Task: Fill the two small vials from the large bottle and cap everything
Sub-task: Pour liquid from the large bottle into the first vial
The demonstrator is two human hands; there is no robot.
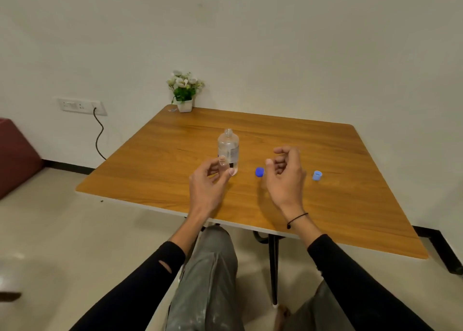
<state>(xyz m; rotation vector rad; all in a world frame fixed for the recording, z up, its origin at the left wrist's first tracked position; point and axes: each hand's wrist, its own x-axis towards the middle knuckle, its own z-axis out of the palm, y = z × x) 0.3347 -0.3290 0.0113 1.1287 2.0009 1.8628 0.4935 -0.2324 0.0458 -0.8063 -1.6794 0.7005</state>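
Our left hand (pixel 209 180) pinches an uncapped vial (pixel 222 161) near the open bottle (pixel 228 150); our right hand (pixel 285 173) hangs loose, empty. We might knock the bottle over.

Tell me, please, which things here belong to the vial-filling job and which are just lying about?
Job:
- large clear plastic bottle, uncapped
- small clear vial, held in left hand
- dark blue cap
- light blue cap

Lying about:
- white-flowered plant in white pot
- wall socket and black cable
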